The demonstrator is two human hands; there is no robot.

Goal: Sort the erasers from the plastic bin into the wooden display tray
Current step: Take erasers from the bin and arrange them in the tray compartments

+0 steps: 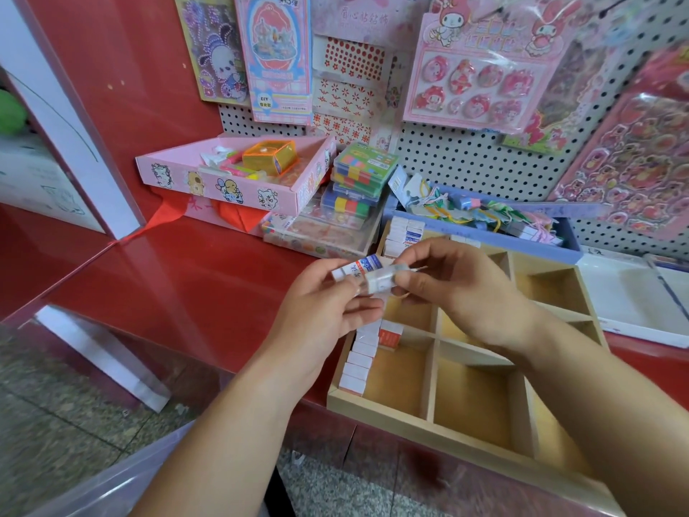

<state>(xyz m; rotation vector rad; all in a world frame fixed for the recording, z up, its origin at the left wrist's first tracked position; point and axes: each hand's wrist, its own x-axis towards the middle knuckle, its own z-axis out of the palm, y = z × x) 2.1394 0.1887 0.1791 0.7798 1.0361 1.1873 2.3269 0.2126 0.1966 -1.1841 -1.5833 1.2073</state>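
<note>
My left hand (317, 311) and my right hand (458, 289) meet above the left side of the wooden display tray (428, 416). Together they hold a small bunch of white erasers (367, 274), one with a blue and red label on top. The left fingers curl under the bunch, while the right thumb and fingers pinch its right end. Inside the tray's left column stands a row of white erasers (359, 358), with more erasers (402, 233) at the far end. The plastic bin (93, 486) shows as a translucent edge at bottom left.
The tray sits on a red counter (194, 278), its other compartments bare wood. Behind it are a pink cardboard box (238, 173), stacked coloured cases (358, 181), a blue box of trinkets (484, 218) and a white tray (634, 304) at right. Packaged stickers hang on the pegboard.
</note>
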